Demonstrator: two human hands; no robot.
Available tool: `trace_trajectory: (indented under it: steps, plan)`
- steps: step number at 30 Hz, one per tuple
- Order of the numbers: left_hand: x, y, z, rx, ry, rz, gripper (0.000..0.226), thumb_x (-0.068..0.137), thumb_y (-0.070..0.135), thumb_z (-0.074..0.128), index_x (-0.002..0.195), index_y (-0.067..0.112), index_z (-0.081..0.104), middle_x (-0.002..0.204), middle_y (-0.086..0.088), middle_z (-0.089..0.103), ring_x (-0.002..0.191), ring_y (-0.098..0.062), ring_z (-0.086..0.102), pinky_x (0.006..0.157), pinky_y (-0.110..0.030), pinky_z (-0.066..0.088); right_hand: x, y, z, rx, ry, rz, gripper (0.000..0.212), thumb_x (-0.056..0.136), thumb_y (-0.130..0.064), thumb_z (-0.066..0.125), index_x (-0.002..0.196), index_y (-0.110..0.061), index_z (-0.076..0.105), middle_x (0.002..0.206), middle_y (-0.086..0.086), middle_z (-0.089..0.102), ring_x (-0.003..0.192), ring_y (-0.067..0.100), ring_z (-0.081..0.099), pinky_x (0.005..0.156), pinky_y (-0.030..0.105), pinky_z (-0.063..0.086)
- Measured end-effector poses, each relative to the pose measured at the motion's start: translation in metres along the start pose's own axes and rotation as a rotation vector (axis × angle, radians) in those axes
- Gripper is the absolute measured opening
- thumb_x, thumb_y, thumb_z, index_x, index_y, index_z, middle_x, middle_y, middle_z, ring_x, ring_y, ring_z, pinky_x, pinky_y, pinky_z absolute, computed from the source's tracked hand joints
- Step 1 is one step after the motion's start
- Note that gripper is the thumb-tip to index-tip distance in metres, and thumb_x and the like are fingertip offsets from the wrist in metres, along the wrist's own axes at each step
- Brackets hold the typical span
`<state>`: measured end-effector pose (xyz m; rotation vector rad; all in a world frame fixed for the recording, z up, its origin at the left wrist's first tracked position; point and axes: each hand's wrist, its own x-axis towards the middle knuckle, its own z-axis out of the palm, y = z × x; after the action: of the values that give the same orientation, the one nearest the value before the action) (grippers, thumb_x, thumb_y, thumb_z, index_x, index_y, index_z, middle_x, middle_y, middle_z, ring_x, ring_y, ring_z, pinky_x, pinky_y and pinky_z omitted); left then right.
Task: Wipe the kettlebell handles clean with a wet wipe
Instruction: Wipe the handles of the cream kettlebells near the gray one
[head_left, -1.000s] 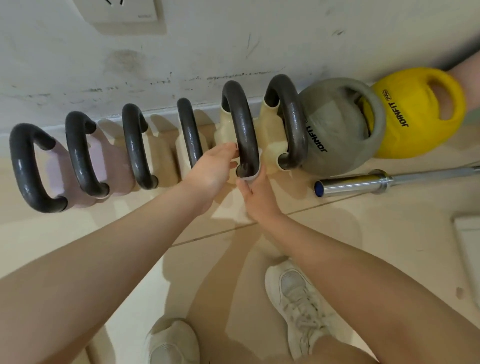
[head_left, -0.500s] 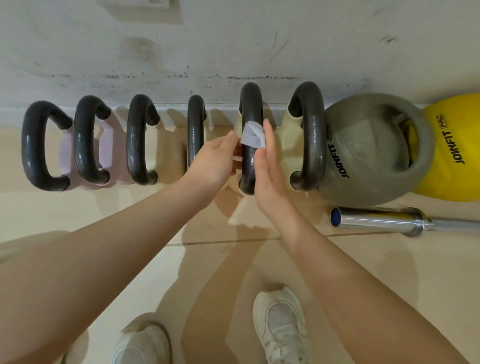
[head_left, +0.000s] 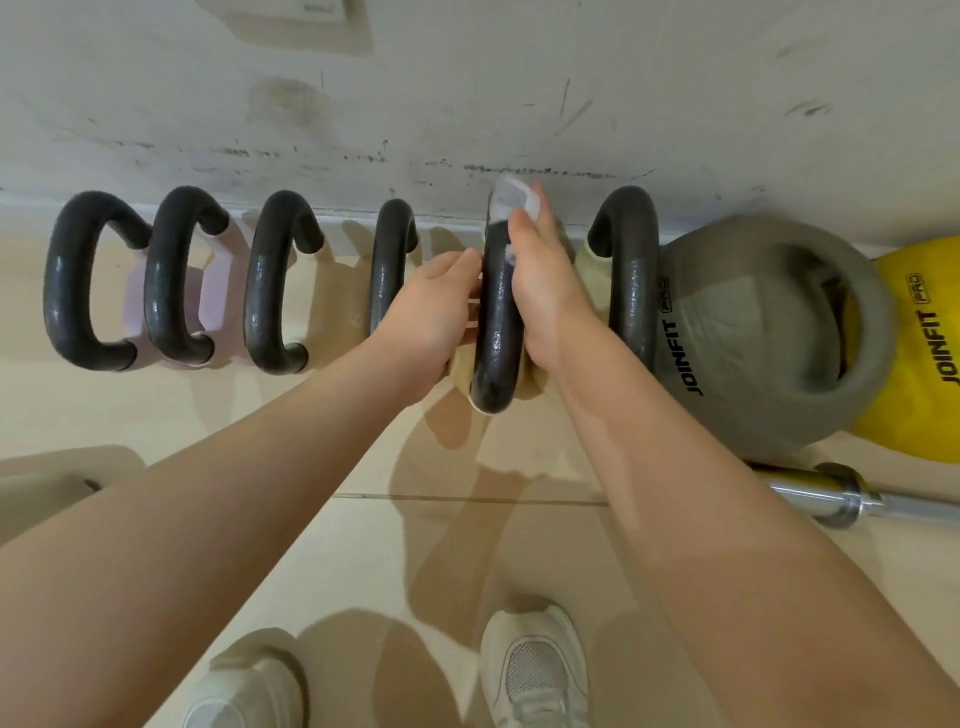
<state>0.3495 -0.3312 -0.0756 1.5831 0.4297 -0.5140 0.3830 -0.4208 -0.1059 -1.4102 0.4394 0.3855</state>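
Beige floor tiles (head_left: 363, 545) meet a scuffed white wall (head_left: 467, 93). Nearest are two white shoes (head_left: 535, 670). Beyond them, the left hand (head_left: 431, 322) rests with relaxed fingers against the left side of the fifth black handle (head_left: 497, 332); it appears to steady it. The right hand (head_left: 545, 296) presses a white wipe (head_left: 511, 200) to the handle's far curve, fingers curled around it. Further right sit a grey kettlebell (head_left: 753, 338), a yellow kettlebell (head_left: 919, 364) and a steel bar (head_left: 852, 501).

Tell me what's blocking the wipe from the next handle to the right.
Nothing visible does. The right hand presses the wet wipe on the fifth handle; only open air separates it from the sixth handle.
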Motion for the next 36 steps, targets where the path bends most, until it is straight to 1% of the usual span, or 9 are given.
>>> trace_trajectory:
  steps: [6,10,15,18,23,25,27,30,36]
  plan:
    - [0.012,0.003,0.002,0.015,-0.083,-0.026,0.03,0.098,0.03,0.041,0.125,0.028,0.052,0.099,0.008,0.069,0.088,-0.007,0.067,0.07,-0.022,0.052,-0.017,0.007,-0.009,-0.159,-0.101,-0.008,0.052,0.101,-0.037,0.024,0.148,-0.036,0.001,0.155,-0.002,0.019,0.136,0.014,0.032,0.109,0.027,0.027]
    - [0.02,0.005,-0.002,0.01,-0.068,-0.001,0.044,0.097,0.026,0.045,0.14,0.033,0.037,0.106,0.009,0.067,0.095,-0.009,0.065,0.073,-0.024,0.052,0.018,-0.001,-0.008,-0.207,-0.034,0.095,0.07,0.086,-0.066,0.02,0.144,-0.028,0.028,0.148,0.003,0.036,0.134,0.019,0.038,0.113,0.044,0.029]
    - [0.023,0.005,-0.002,0.198,-0.026,0.127,0.05,0.094,0.028,0.049,0.142,0.034,0.034,0.104,0.018,0.064,0.094,0.001,0.063,0.073,-0.011,0.052,0.043,0.003,-0.009,0.024,0.017,0.287,0.053,0.084,-0.051,0.032,0.108,-0.008,0.054,0.107,0.015,0.063,0.106,0.036,0.06,0.095,0.05,0.047]
    - [0.023,0.006,-0.003,0.275,-0.022,0.146,0.057,0.091,0.033,0.055,0.143,0.035,0.031,0.103,0.017,0.063,0.093,0.001,0.062,0.074,-0.013,0.05,0.039,0.007,-0.005,0.074,0.131,0.284,0.056,0.076,-0.045,0.038,0.121,-0.012,0.048,0.12,0.015,0.055,0.107,0.035,0.058,0.092,0.052,0.048]
    - [0.024,0.003,-0.001,0.124,-0.038,0.099,0.055,0.091,0.027,0.056,0.141,0.034,0.034,0.101,0.009,0.069,0.086,0.001,0.067,0.064,-0.011,0.054,0.044,-0.004,0.005,-0.019,0.268,0.075,0.052,0.094,-0.031,0.035,0.143,-0.015,0.026,0.143,0.011,0.035,0.126,0.033,0.041,0.103,0.05,0.039]
    - [0.025,0.0,-0.001,0.094,-0.029,0.085,0.054,0.092,0.025,0.055,0.141,0.034,0.035,0.103,0.008,0.069,0.088,0.0,0.067,0.066,-0.013,0.055,0.045,-0.004,0.001,0.038,0.31,0.066,0.056,0.096,-0.03,0.041,0.145,-0.022,0.017,0.134,0.004,0.046,0.121,0.027,0.05,0.1,0.049,0.044]
    - [0.025,-0.001,0.0,0.077,-0.029,0.073,0.053,0.092,0.025,0.055,0.14,0.036,0.037,0.107,-0.001,0.07,0.094,-0.011,0.067,0.074,-0.021,0.056,0.042,-0.008,-0.004,0.046,0.322,-0.042,0.046,0.095,-0.022,0.047,0.137,-0.02,0.029,0.11,-0.005,0.057,0.109,0.02,0.057,0.098,0.044,0.047]
    - [0.025,0.001,-0.002,0.04,-0.043,0.036,0.053,0.091,0.025,0.057,0.139,0.037,0.037,0.111,-0.011,0.068,0.097,-0.022,0.068,0.079,-0.029,0.057,0.029,-0.014,-0.001,-0.033,0.216,-0.152,0.014,0.098,-0.026,0.042,0.111,-0.023,0.048,0.101,-0.01,0.057,0.105,0.013,0.056,0.098,0.036,0.046]
    - [0.026,0.002,-0.002,0.028,-0.032,-0.019,0.056,0.09,0.028,0.058,0.139,0.041,0.035,0.102,-0.004,0.073,0.088,-0.016,0.071,0.066,-0.02,0.058,0.051,-0.028,-0.009,-0.192,0.016,0.145,0.048,0.098,-0.049,0.024,0.11,-0.02,0.061,0.104,0.003,0.062,0.097,0.019,0.059,0.092,0.039,0.048]
